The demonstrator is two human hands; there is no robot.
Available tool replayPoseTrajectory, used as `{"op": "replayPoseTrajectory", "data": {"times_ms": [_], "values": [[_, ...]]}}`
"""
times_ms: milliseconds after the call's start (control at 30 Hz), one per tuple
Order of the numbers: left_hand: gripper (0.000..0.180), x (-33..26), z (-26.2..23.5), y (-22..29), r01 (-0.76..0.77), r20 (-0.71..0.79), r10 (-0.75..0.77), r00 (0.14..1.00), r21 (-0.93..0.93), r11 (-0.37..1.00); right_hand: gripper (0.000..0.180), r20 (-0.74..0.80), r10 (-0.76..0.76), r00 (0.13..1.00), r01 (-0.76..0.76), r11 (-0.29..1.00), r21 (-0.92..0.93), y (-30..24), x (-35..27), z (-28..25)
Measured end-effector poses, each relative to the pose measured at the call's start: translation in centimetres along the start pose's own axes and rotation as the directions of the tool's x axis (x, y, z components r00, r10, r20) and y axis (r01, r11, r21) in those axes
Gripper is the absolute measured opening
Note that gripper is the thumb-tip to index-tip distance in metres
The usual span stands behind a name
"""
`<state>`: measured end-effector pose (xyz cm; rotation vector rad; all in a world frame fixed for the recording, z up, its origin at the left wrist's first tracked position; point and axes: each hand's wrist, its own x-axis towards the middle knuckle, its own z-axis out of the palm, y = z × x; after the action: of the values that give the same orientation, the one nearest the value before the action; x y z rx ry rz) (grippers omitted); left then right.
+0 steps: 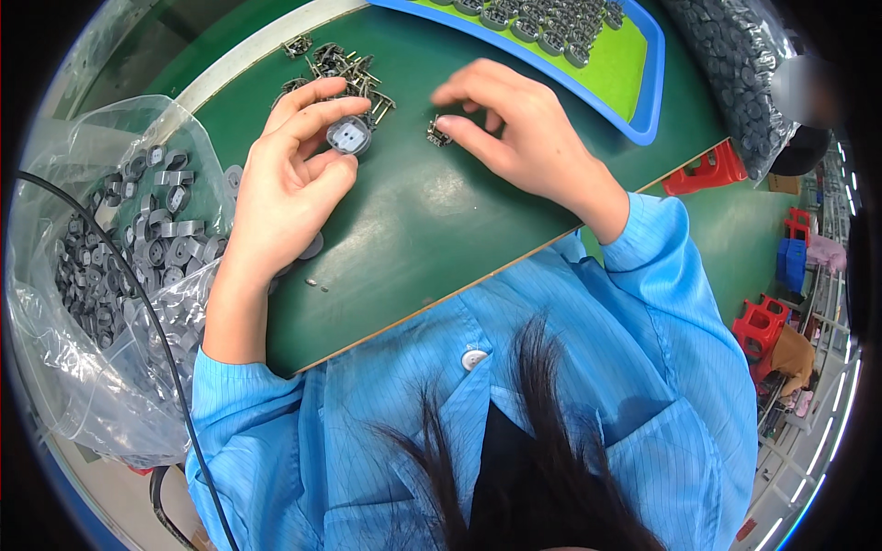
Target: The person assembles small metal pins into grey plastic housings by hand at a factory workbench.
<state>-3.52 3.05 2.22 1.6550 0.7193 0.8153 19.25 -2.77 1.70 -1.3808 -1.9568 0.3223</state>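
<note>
My left hand (289,174) holds a small round grey plastic part (349,136) between thumb and fingers, just above the green table mat (413,239). My right hand (514,129) rests fingertips-down on the mat, its thumb and forefinger pinching a small dark metal-pinned part (438,134). A loose pile of similar pinned metal parts (344,69) lies just beyond my left hand's fingertips.
A clear plastic bag (110,275) of several grey round parts lies open at the left. A blue tray (643,83) with a green liner holds rows of assembled grey parts at the far right. A second bag of dark parts (735,64) sits beyond it. Red stools (707,170) stand below.
</note>
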Motion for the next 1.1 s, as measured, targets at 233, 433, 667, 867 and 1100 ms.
{"op": "replayPoseTrajectory", "data": {"times_ms": [233, 433, 667, 867, 1100], "values": [[0.031, 0.4, 2.8, 0.1, -0.126, -0.037, 0.146, 0.989, 0.320, 0.939, 0.014, 0.165, 0.219, 0.962, -0.267, 0.883, 0.387, 0.1, -0.5, -0.1], [0.030, 1.0, 4.9, 0.2, -0.220, -0.003, 0.238, 0.971, 0.376, 0.900, 0.015, -0.030, 0.262, 0.965, -0.197, 0.794, 0.575, 0.0, -0.4, 1.1], [0.030, 1.0, 4.9, -0.7, -0.358, 0.056, 0.381, 0.923, 0.488, 0.796, 0.015, -0.191, 0.007, 0.981, 0.039, 0.972, 0.234, -0.2, -0.4, 1.2], [0.031, 1.0, 4.6, -1.1, -0.359, 0.052, 0.379, 0.924, 0.459, 0.813, 0.013, -0.147, 0.054, 0.988, -0.015, 0.966, 0.258, -0.4, -0.4, 1.7], [0.031, 0.6, 4.6, -0.5, -0.336, 0.032, 0.353, 0.935, 0.399, 0.853, 0.013, 0.064, 0.337, 0.939, -0.310, 0.757, 0.575, -1.3, -1.0, 0.9]]}}
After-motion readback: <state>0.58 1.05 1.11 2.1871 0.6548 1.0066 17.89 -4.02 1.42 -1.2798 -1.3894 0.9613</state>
